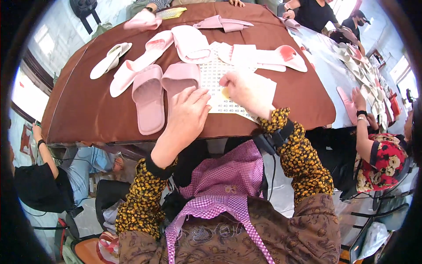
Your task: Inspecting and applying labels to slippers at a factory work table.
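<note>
My left hand (187, 115) lies with its fingers stretched out over a dusty-pink slipper (181, 72) and the left edge of a white label sheet (215, 107). Its matching slipper (148, 101) stands just to the left, sole down. Above the sheet, my right hand (246, 90) is closed, thumb and index finger pinched together; whatever is between them is too small to make out. A small yellowish patch shows on the sheet under those fingers. More white sheets (263, 90) lie partly beneath my right hand and wrist.
Pale pink and white slippers (191, 44) lie across the brown-covered table (101, 114), with a pink one (222, 24) farther back. At the right, a second table (323, 79) bears many slippers. Co-workers sit left (44, 180) and right (382, 163); others are across the table.
</note>
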Action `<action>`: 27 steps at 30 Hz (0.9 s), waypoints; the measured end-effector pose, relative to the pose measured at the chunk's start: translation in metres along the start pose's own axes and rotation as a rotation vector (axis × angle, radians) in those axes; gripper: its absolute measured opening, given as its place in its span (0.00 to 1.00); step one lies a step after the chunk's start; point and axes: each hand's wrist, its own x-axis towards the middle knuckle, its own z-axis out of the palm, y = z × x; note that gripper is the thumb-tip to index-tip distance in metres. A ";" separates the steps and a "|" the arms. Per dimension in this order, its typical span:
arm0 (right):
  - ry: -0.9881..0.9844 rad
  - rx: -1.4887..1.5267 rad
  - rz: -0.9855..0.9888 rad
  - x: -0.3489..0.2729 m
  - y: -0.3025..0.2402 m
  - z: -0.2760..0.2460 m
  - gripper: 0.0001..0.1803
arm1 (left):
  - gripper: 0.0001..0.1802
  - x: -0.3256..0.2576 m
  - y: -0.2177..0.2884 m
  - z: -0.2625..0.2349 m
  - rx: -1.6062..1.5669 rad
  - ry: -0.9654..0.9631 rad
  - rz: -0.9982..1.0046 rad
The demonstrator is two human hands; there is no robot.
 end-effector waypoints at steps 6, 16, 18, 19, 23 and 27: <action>0.034 -0.206 -0.150 -0.014 -0.006 0.010 0.09 | 0.16 -0.001 -0.005 0.013 0.096 -0.120 -0.021; -0.009 -0.141 -0.119 -0.013 -0.001 0.022 0.09 | 0.17 -0.001 -0.002 0.016 0.135 -0.091 -0.041; -0.012 -0.152 -0.117 -0.012 -0.002 0.022 0.08 | 0.16 -0.001 -0.002 0.016 0.131 -0.078 -0.042; -0.012 -0.152 -0.117 -0.011 -0.002 0.022 0.08 | 0.17 -0.001 -0.002 0.016 0.136 -0.086 -0.044; -0.039 -0.150 -0.057 -0.009 0.000 0.024 0.07 | 0.17 -0.002 -0.003 0.017 0.121 -0.095 -0.046; -0.063 -0.145 -0.052 -0.008 0.003 0.024 0.07 | 0.17 -0.001 -0.003 0.017 0.123 -0.094 -0.043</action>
